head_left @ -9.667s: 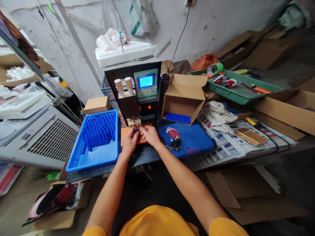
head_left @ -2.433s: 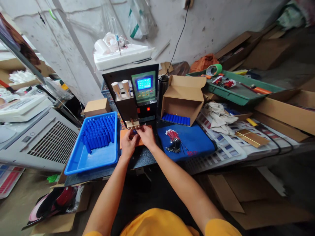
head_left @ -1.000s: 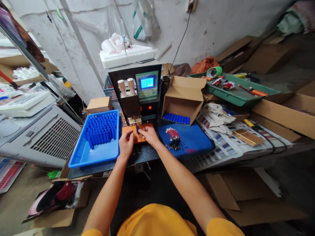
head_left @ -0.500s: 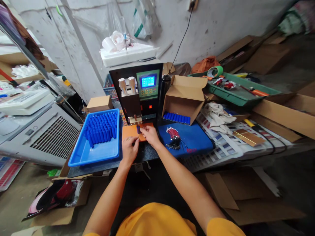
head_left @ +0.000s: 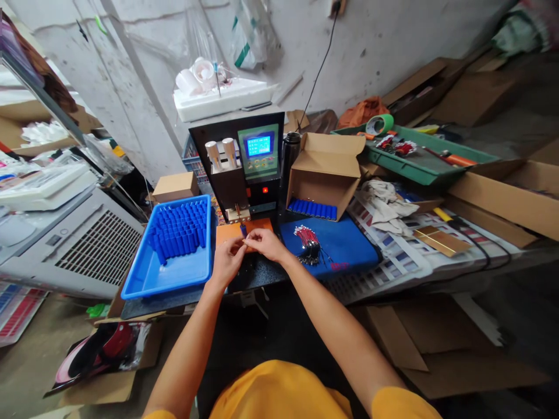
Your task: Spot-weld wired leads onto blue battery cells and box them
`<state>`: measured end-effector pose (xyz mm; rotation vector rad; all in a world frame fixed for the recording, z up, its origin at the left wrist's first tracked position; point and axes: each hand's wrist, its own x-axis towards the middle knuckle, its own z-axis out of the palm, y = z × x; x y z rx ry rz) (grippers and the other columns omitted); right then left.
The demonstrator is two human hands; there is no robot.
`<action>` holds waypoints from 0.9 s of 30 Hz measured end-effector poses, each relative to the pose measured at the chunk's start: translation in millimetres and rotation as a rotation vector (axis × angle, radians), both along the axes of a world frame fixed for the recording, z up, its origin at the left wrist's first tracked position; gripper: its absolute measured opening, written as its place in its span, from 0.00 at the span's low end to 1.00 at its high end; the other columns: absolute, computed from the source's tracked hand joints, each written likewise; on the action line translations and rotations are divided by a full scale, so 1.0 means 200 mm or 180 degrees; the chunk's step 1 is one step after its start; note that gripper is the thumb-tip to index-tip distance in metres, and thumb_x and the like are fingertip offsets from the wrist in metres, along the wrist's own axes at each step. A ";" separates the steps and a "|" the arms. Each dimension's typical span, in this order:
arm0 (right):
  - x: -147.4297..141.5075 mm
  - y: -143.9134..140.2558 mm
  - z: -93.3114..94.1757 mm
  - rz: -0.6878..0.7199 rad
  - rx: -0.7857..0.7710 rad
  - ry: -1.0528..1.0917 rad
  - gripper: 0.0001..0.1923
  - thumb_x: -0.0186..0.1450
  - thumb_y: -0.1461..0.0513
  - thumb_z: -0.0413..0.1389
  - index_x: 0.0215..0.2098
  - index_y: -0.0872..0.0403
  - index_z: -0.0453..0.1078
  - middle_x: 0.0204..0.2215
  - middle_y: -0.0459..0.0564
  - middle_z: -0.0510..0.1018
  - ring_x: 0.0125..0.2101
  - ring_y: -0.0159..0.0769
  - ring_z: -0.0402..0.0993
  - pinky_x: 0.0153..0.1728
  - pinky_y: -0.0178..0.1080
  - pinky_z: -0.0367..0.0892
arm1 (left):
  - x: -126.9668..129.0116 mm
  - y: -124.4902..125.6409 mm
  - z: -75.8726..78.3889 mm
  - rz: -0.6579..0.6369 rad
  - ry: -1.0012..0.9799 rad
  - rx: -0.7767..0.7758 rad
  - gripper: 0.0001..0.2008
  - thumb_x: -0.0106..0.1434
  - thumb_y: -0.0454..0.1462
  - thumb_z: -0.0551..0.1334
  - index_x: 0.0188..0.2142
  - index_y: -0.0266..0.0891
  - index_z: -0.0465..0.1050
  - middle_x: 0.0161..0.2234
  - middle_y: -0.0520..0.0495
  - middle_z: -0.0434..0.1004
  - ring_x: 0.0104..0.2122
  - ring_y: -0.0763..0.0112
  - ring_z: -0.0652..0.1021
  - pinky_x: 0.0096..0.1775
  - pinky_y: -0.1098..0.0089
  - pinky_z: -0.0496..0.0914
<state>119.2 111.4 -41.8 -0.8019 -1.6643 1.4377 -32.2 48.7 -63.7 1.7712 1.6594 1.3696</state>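
Note:
A blue cylindrical battery cell (head_left: 243, 230) stands at the front of a spot welder (head_left: 262, 201), under its electrode pins and over an orange block (head_left: 227, 232). My left hand (head_left: 227, 257) and my right hand (head_left: 267, 244) meet just in front of the cell, fingertips pinched together. Whatever lies between the fingertips is too small to make out. Whether the fingers also touch the cell, I cannot tell. Left of the welder, a blue tray (head_left: 192, 276) holds rows of upright blue cells (head_left: 181, 230).
Red and black wire leads (head_left: 309, 241) lie bunched on a blue pad (head_left: 349, 244) to the right. Behind it, an open cardboard box (head_left: 329, 157) contains more blue cells (head_left: 312, 208). A black bottle (head_left: 291, 157) stands beside the welder. Farther right is a green tray (head_left: 430, 170).
My right hand has drawn back slightly from the cell, and my left hand has moved up and right, bringing the fingertips of both together. The view has shifted slightly.

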 end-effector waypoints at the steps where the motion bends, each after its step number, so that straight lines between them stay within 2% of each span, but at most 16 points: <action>1: 0.00 0.00 0.00 -0.0050 -0.0078 0.0046 0.15 0.54 0.52 0.62 0.24 0.56 0.69 0.17 0.42 0.68 0.19 0.28 0.61 0.22 0.32 0.56 | -0.01 0.00 0.00 0.0042 0.0038 0.0144 0.11 0.60 0.36 0.62 0.42 0.39 0.79 0.38 0.44 0.78 0.37 0.66 0.79 0.40 0.67 0.74; 4: 0.00 0.00 0.00 -0.0176 -0.0428 0.0241 0.16 0.52 0.51 0.62 0.23 0.55 0.68 0.15 0.40 0.66 0.16 0.26 0.57 0.18 0.31 0.52 | -0.03 0.00 -0.02 0.0003 0.0313 0.0436 0.16 0.59 0.33 0.60 0.46 0.40 0.77 0.49 0.41 0.73 0.49 0.62 0.76 0.50 0.61 0.72; 7: 0.01 0.01 0.01 -0.0235 -0.0743 0.0469 0.16 0.51 0.52 0.63 0.23 0.55 0.68 0.14 0.40 0.66 0.15 0.25 0.57 0.16 0.30 0.50 | -0.05 0.05 -0.04 -0.0409 0.0582 0.0352 0.22 0.58 0.30 0.59 0.52 0.42 0.75 0.56 0.40 0.70 0.52 0.60 0.74 0.53 0.58 0.71; 9: 0.02 0.01 0.02 -0.0263 -0.0888 0.0614 0.15 0.51 0.52 0.63 0.23 0.56 0.68 0.15 0.40 0.66 0.15 0.24 0.57 0.16 0.29 0.50 | -0.05 0.09 -0.05 -0.0588 0.0687 0.0263 0.23 0.59 0.30 0.59 0.54 0.41 0.73 0.53 0.40 0.72 0.47 0.61 0.76 0.50 0.59 0.72; 13: 0.03 0.02 0.03 -0.0274 -0.1157 0.0901 0.17 0.51 0.52 0.64 0.21 0.55 0.66 0.15 0.41 0.66 0.15 0.23 0.57 0.15 0.28 0.49 | -0.05 0.12 -0.06 -0.0642 0.0565 0.0258 0.23 0.59 0.31 0.60 0.55 0.40 0.72 0.41 0.43 0.77 0.36 0.67 0.77 0.43 0.63 0.73; 15: 0.02 0.03 0.02 -0.0311 -0.1242 0.1018 0.19 0.50 0.51 0.65 0.20 0.55 0.64 0.14 0.40 0.65 0.14 0.22 0.55 0.14 0.28 0.48 | -0.04 0.12 -0.07 -0.0636 0.0365 0.0207 0.21 0.61 0.32 0.59 0.54 0.40 0.72 0.36 0.45 0.78 0.33 0.68 0.77 0.41 0.65 0.73; 17: 0.01 0.03 0.02 -0.0347 -0.1268 0.1064 0.19 0.50 0.52 0.65 0.20 0.55 0.64 0.13 0.40 0.64 0.14 0.22 0.55 0.14 0.28 0.48 | -0.02 0.12 -0.07 -0.0574 0.0038 0.0125 0.18 0.64 0.35 0.58 0.53 0.39 0.73 0.36 0.45 0.78 0.33 0.68 0.78 0.40 0.66 0.73; 21: 0.00 0.03 0.03 -0.0525 -0.1231 0.1041 0.19 0.51 0.51 0.65 0.19 0.54 0.63 0.12 0.39 0.63 0.13 0.22 0.53 0.14 0.28 0.46 | 0.01 0.12 -0.04 -0.0442 -0.0581 -0.0135 0.16 0.65 0.42 0.59 0.50 0.38 0.72 0.31 0.48 0.78 0.30 0.69 0.77 0.34 0.69 0.72; 24: -0.01 0.03 0.04 -0.0690 -0.1210 0.0994 0.20 0.50 0.51 0.65 0.19 0.54 0.62 0.13 0.39 0.63 0.14 0.22 0.54 0.14 0.29 0.46 | 0.01 0.14 -0.02 -0.0291 -0.0529 -0.0096 0.12 0.63 0.43 0.62 0.40 0.38 0.76 0.25 0.52 0.71 0.24 0.73 0.72 0.29 0.72 0.67; 27: -0.03 0.03 0.05 -0.0791 -0.1214 0.0996 0.19 0.50 0.51 0.65 0.20 0.54 0.62 0.14 0.40 0.64 0.15 0.22 0.55 0.14 0.28 0.46 | 0.01 0.16 0.00 -0.0133 -0.0397 0.0034 0.11 0.60 0.43 0.64 0.29 0.37 0.74 0.22 0.54 0.66 0.23 0.75 0.67 0.27 0.73 0.62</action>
